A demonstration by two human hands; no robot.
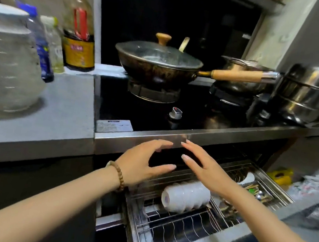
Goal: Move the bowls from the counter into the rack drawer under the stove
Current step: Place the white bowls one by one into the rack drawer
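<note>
The rack drawer (191, 227) is pulled out under the stove, and its top is left open to reach from above. Its front wire section is unoccupied, while the middle is taken up by a row of white bowls (185, 197) lying on their sides. The right compartment is filled with utensils (254, 190). Overhead room is limited by the steel stove edge (192, 140), just behind both hands. The desk (55, 112) at left is crowded at its back by a large jar (9, 62) and bottles (43, 46); its front strip is clear.
</note>
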